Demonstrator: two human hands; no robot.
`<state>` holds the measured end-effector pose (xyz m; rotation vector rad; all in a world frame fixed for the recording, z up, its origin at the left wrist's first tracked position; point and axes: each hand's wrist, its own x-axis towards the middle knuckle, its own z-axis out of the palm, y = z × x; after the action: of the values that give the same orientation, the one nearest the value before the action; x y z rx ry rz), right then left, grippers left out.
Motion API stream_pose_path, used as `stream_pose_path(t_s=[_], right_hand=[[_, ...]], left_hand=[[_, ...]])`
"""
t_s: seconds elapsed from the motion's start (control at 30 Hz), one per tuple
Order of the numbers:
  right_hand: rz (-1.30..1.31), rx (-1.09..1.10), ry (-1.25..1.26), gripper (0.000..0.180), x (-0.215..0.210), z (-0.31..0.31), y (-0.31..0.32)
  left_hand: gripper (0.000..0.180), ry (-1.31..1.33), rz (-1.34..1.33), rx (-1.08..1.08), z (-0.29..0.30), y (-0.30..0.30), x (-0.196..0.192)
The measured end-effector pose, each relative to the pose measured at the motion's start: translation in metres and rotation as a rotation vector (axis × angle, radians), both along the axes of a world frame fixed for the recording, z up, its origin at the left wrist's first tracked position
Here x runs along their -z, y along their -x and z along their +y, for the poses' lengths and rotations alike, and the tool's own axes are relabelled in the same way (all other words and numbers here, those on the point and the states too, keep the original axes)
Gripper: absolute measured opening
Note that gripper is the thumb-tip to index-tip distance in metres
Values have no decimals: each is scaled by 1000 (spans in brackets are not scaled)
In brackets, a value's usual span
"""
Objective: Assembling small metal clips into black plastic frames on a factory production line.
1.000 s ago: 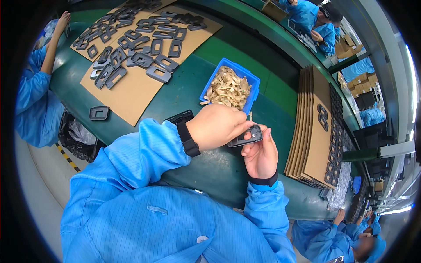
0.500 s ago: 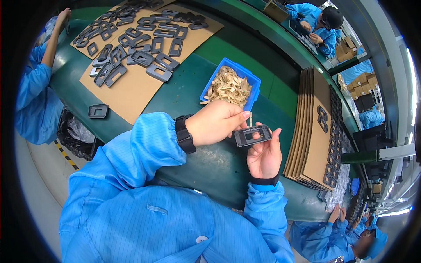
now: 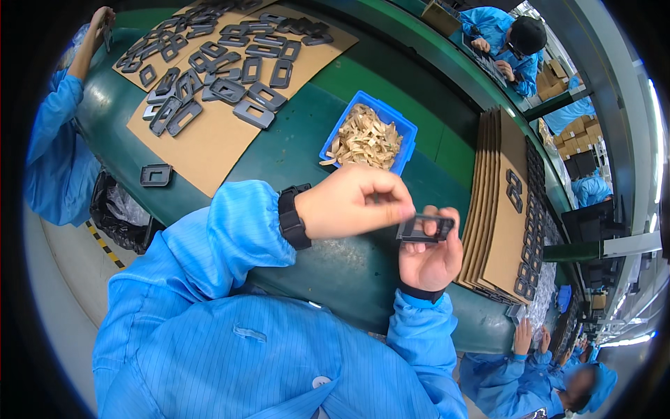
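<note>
My right hand (image 3: 430, 267) is closed around a small black plastic frame (image 3: 444, 228) with a rectangular window, held tilted above the green table. Fingers of that hand show through the window. My left hand (image 3: 354, 204) is bent over from the left, thumb and forefinger pinched at the frame's left end. Whatever sits between those fingertips is too small and blurred to make out. Just beyond my hands stands a blue bin (image 3: 408, 133) filled with loose tan strips (image 3: 366, 137).
Many black frames (image 3: 250, 114) lie scattered on a cardboard sheet (image 3: 209, 164) at the far left; a single frame (image 3: 155, 175) rests on the green table (image 3: 342, 272). Upright cardboard sheets (image 3: 481, 209) stand right, beside rows of frames. Co-workers in blue sit around. A black-lined bin (image 3: 115, 220) stands left.
Both hands have shifted slightly right, and the frame with them, now tilted more edge-on. The thin strip seen upright at my left fingertips no longer shows.
</note>
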<state>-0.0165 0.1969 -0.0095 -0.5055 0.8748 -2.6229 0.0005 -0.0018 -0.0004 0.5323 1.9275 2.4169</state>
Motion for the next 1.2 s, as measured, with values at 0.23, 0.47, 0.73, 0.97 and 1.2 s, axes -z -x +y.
stream_pose_path(t_s=[0.23, 0.47, 0.73, 0.97, 1.2], right_hand=[[336, 188, -143, 27, 5, -3, -1], [338, 201, -152, 49, 11, -2, 4], [437, 571, -392, 33, 12, -4, 4], [457, 1008, -1083, 17, -68, 92, 14], [34, 915, -1281, 21, -71, 210, 94]], left_hand=[[23, 212, 458, -62, 3, -14, -7], [24, 269, 902, -255, 4, -7, -7], [24, 285, 802, -379, 5, -14, -11], [18, 415, 584, -278, 3, -11, -7], [32, 972, 600, 6, 18, -23, 14]])
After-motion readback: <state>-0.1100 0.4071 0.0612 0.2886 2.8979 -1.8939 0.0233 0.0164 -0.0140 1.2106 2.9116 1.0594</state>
